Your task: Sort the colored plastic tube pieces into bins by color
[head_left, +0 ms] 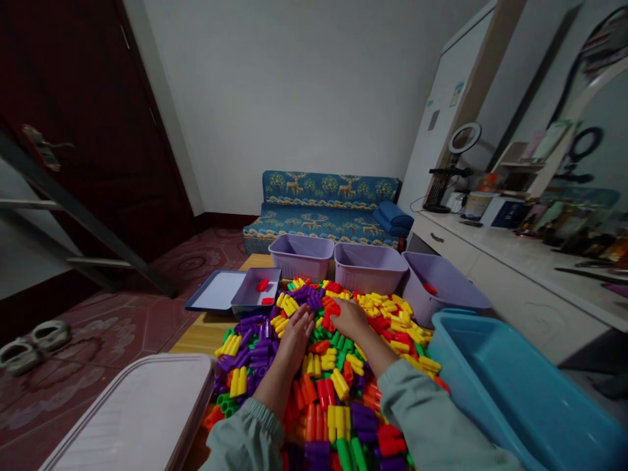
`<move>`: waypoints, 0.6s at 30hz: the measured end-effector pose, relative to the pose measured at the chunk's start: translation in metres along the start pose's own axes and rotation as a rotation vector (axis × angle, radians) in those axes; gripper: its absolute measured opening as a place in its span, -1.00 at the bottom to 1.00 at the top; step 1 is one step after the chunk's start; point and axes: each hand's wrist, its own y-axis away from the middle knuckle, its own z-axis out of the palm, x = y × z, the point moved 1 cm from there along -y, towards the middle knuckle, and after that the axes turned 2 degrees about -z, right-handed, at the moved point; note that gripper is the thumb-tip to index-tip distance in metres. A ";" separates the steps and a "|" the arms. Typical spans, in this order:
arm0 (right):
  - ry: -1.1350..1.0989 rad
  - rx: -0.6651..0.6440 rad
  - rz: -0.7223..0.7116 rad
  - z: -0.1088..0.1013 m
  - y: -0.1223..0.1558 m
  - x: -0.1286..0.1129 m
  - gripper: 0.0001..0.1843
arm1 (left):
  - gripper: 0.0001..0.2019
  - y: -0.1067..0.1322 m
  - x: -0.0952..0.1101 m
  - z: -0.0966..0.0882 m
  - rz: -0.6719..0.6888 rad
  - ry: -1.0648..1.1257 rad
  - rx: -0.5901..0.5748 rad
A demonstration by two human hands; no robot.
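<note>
A big heap of plastic tube-shaped blocks (324, 373) in red, yellow, green, purple and orange covers a low wooden table. My left hand (296, 335) lies flat on the heap with its fingers stretched out, touching purple and yellow blocks. My right hand (349, 316) rests a little farther in, its fingers curled around a red block (331, 309). Both sleeves are pale grey-green.
Purple bins stand behind the heap: a small one (255, 296) holding red blocks, two larger (300, 256) (369, 266), and a tilted one (444, 288) at right. A blue tub (510, 386) sits near right, a white lid (132, 412) near left, a blue tray (216, 291), a sofa (324, 206).
</note>
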 end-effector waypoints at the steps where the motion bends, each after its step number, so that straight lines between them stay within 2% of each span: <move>1: 0.010 0.000 0.014 0.000 -0.002 -0.003 -0.39 | -0.67 0.000 -0.001 -0.001 0.003 -0.003 -0.002; 4: 0.079 -0.019 0.047 0.000 -0.007 -0.011 -0.37 | -0.64 -0.003 -0.004 -0.003 0.013 -0.008 -0.004; 11: 0.133 0.012 0.001 0.006 -0.009 -0.025 -0.64 | -0.64 -0.010 -0.008 -0.008 0.010 -0.021 0.005; 18: 0.120 -0.063 0.039 0.007 -0.012 -0.027 -0.41 | -0.61 -0.009 -0.005 -0.009 0.001 -0.041 -0.022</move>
